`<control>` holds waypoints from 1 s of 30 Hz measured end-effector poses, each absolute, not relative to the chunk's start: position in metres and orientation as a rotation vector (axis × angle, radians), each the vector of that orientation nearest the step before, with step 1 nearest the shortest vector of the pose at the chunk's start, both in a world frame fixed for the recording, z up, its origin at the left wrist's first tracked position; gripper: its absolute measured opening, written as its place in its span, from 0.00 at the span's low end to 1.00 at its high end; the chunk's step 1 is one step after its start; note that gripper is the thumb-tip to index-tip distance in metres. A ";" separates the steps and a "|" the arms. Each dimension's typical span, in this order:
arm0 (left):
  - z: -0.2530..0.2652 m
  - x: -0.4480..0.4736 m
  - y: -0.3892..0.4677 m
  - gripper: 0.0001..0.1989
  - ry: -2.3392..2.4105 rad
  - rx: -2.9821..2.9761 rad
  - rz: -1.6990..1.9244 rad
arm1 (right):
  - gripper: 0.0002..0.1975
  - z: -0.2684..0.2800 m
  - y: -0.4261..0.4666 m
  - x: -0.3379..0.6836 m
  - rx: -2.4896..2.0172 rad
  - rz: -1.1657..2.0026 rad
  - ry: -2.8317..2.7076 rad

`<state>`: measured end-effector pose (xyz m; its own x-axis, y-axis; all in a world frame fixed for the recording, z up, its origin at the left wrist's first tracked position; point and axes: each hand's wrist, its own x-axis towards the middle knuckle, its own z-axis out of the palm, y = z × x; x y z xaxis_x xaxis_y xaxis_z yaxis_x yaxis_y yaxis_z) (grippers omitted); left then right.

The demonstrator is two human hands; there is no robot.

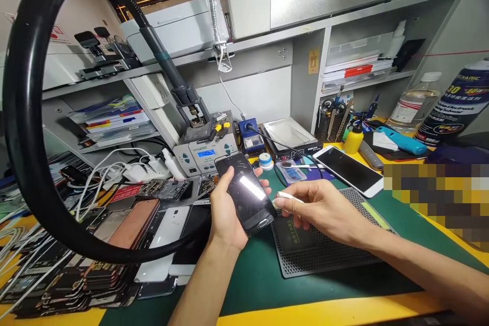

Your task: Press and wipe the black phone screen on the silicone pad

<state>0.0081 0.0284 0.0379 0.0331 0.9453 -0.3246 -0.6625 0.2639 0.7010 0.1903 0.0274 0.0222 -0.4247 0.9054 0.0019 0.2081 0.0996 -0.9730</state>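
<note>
A black smartphone (239,198) rests tilted in my left hand (225,219); the thumb lies along one side and the fingertips show at the other. Its dark screen mirrors a bright strip of light. At the phone's lower right corner, my right hand (326,214) pinches a slim white thing (286,195), possibly a cable plug or a stick tool; most of it is hidden by the fingers. Below that hand lies a black perforated mat (296,265) with a dark flat pad (292,238) on it.
Stacked phone parts (103,275) crowd the left, beside a white phone back (164,239). A large black ring (23,112) arches over them. A soldering station (206,155) stands behind. To the right are a white-framed phone (351,169), a yellow bottle (353,138) and a spray can (453,104).
</note>
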 end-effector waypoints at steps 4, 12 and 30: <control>0.038 0.010 0.028 0.27 0.787 0.417 1.322 | 0.21 0.022 0.023 0.188 -1.058 1.191 -1.879; 0.034 0.011 0.030 0.31 0.741 0.386 1.271 | 0.14 0.015 0.025 0.191 -1.002 0.979 -1.966; 0.037 0.027 0.021 0.27 0.804 0.220 1.374 | 0.07 0.007 0.004 0.166 -0.775 0.954 -2.027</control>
